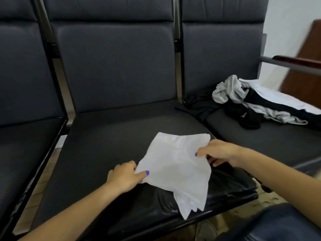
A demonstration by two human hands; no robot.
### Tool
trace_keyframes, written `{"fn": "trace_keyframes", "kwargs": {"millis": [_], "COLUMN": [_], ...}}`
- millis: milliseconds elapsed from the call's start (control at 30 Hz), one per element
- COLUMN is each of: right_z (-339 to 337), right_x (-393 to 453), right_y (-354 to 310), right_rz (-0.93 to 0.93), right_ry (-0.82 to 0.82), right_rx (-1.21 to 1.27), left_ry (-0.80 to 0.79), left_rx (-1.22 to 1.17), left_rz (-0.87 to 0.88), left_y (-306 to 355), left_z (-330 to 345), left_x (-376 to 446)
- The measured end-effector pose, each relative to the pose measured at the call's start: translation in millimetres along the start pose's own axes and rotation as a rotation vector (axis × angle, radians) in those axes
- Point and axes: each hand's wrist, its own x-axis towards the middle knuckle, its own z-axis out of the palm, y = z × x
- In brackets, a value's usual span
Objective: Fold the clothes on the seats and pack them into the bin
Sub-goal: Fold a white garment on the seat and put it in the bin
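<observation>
A white garment [175, 167], folded into several layers, is held just above the front half of the middle seat [107, 136]. My left hand [125, 176] pinches its left edge, thumb on top. My right hand [220, 153] grips its right edge, fingers curled under the cloth. A lower corner of the garment hangs toward the seat's front edge. A heap of unfolded clothes [257, 103], grey, black and white, lies on the right seat. No bin is in view.
Three dark padded seats stand in a row; the left seat [26, 145] is bare. A metal armrest with a wooden top [295, 62] borders the right seat. A dark blue cloth-covered shape [271, 223] fills the lower right corner.
</observation>
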Motion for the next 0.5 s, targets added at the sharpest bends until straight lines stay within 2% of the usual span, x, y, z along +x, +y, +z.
{"fn": "trace_keyframes", "kwargs": {"millis": [33,67,100,200,267,367,500], "right_z": [0,0,1,-1,-4,-14,-28], "right_x": [0,2,3,7,9,5,-2], "right_y": [0,1,1,2,1,-4,-8], "right_rz": [-0.002,0.012,0.031,0.080,0.084,0.059,-0.025], "right_ry": [-0.014,-0.031,-0.041,0.015,0.053,0.056,-0.076], "right_rx": [0.163,0.346,0.492,0.639,0.707,0.810,1.039], "left_ry": [0.034,0.040,0.016,-0.156,-0.214,-0.178,-0.182], "left_rx": [-0.036,-0.178,-0.425,-1.232,-1.520,-1.691,-1.698], "left_rz": [-0.006,-0.018,-0.032,-0.028,-0.020,0.031,0.217], "left_y": [2,3,5,21,33,57,102], "left_z": [3,4,2,-15,-29,-50,-84], "left_x": [1,1,-2,-19,-29,-38,-50]}}
